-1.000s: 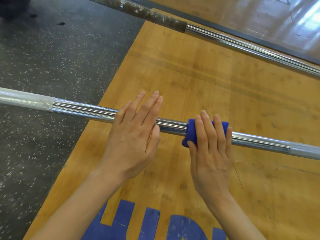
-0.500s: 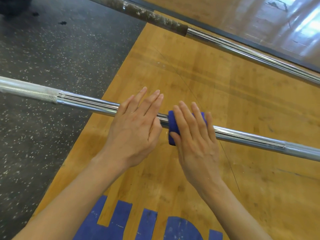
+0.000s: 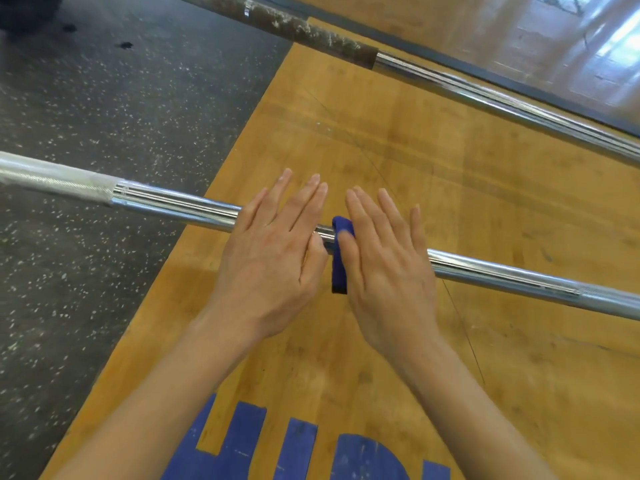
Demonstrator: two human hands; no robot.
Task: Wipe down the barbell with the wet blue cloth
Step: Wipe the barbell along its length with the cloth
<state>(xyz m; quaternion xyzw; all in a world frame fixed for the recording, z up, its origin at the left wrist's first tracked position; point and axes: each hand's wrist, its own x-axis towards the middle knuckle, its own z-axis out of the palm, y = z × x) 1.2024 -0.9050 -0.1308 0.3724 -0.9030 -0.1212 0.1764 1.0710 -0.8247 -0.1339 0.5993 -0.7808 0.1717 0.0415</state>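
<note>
On barbell (image 3: 166, 206), right hand (image 3: 384, 265) presses blue cloth (image 3: 341, 258).

Both hands lie flat on the barbell (image 3: 166, 204): the left hand (image 3: 273, 254) bare on steel, the right hand (image 3: 388, 261) pressing the blue cloth (image 3: 341, 258) against it.

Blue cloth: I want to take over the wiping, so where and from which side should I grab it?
Probably best by the loose end of the blue cloth hanging below the barbell on the near side, coming from underneath. The upper part is draped over the bar and pressed under the flat right hand, with the left hand close beside.
</note>
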